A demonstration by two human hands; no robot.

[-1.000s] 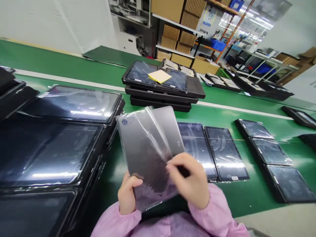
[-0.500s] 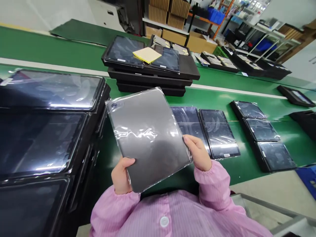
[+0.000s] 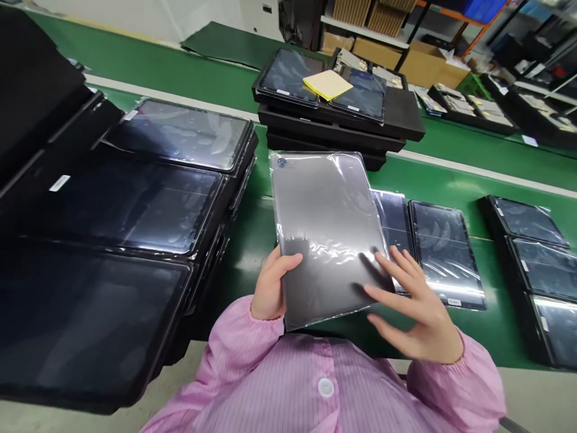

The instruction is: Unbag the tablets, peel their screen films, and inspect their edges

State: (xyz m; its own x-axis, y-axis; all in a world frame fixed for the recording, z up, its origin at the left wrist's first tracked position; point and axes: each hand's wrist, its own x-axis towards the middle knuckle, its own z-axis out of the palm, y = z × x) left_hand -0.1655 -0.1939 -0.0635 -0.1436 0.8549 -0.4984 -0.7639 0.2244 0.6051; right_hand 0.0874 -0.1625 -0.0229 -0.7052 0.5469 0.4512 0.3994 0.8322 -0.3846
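A gray tablet in clear film is tilted up before me, back side facing me, its round camera mark at the upper left corner. My left hand grips its lower left edge, thumb on the back and fingers hidden behind. Over the lower right part of the tablet hovers my right hand, its fingers spread and holding nothing. Behind the tablet's right side, partly covered, lies another tablet, screen up. Beside that one is a film-wrapped tablet with a small white label.
Stacked black trays with large tablets fill the left. A tray stack at the back carries two tablets and a yellow pad. On the right, a black tray holds several tablets. All rest on a green work surface.
My right hand has let go of the tablet's right edge and spread its fingers. The tablet now stands straighter in my left hand. The camera view has shifted left.
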